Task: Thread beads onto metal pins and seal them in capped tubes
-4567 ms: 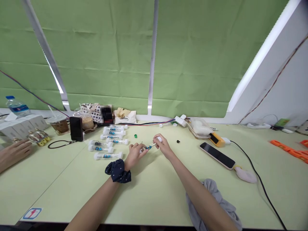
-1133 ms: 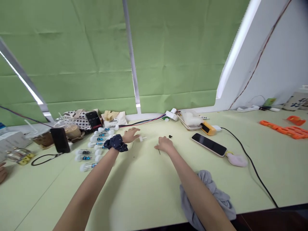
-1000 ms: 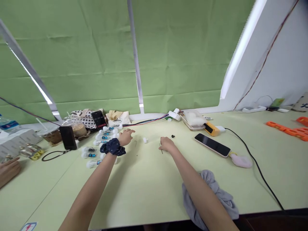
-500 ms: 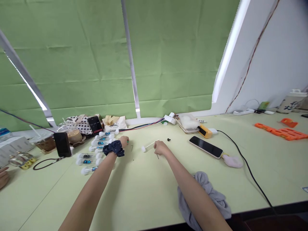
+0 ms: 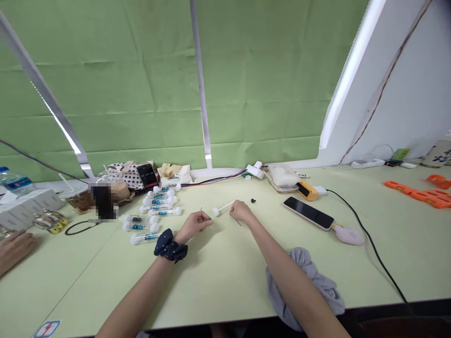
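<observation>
My left hand (image 5: 196, 223) is over the middle of the table, with thumb and index finger pinched together. A tiny green piece (image 5: 210, 218) shows at its fingertips; its kind is too small to tell. A thin metal rod (image 5: 201, 209) shows just behind that hand. My right hand (image 5: 240, 211) is closed around the right end of a slim clear tube (image 5: 224, 207), whose white end cap (image 5: 215, 212) points left towards my left hand. Below the right fingers a thin dark rod (image 5: 238, 222) sticks out. A small black knob (image 5: 253, 200) lies just behind the right hand.
Several capped clear tubes with blue parts (image 5: 145, 237) lie at left. A phone (image 5: 309, 213) and black cable (image 5: 355, 218) are at right. A grey cloth (image 5: 303, 272) lies under my right forearm. Another person's hand (image 5: 17, 246) rests at far left.
My left hand has come away from the row of tubes, moving right and nearer, towards the white-capped tube. My right hand stays at the tube. The whole view has shifted slightly.
</observation>
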A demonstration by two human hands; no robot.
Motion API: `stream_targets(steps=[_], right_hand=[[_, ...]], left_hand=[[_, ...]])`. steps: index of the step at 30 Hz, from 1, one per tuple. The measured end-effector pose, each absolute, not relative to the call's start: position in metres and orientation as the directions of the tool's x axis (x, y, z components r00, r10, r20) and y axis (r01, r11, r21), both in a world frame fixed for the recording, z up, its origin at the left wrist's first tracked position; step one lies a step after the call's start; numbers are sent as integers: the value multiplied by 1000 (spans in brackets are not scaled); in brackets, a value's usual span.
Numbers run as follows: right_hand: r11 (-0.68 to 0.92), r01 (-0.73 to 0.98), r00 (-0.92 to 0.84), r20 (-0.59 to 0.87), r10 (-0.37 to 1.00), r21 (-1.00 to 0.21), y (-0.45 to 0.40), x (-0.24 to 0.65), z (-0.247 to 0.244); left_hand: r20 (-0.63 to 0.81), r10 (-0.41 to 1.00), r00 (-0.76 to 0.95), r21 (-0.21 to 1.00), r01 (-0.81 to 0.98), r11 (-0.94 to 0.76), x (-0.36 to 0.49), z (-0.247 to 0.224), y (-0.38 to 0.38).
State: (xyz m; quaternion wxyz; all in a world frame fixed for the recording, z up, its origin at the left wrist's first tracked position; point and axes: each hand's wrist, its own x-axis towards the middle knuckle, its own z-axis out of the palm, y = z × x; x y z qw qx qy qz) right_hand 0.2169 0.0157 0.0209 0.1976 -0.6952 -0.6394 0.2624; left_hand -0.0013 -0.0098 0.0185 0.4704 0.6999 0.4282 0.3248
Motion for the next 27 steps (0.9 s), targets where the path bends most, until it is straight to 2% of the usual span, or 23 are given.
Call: stream_targets(steps=[2,3,5,7,9,15,27], right_hand=[[-40,705,-43,-98,994,-708,14,217,27],[4,612,-100,-72,992,-791,12,216,31],[89,317,-200,26,980,-944,8,212,37],[129,27,-231,120,966,-991,4,205,41],[130,-88,-218,146,965,-988,0,197,43],[91,-128,-211,117,970,-988,-3,185,37],[92,-46,-183,99,978,-995,0,183,31]], left_hand=[[-4,891,455,975,198,-96,7,14,-20],[-9,885,466,986,153,-71,9,13,-23],[2,879,477,995,86,-49,11,11,-25],[19,880,474,998,43,-44,10,10,-26],[31,885,465,999,5,-38,8,10,-28],[29,885,465,1000,-17,-24,5,14,-32],[53,879,474,998,-39,-39,2,6,-30]])
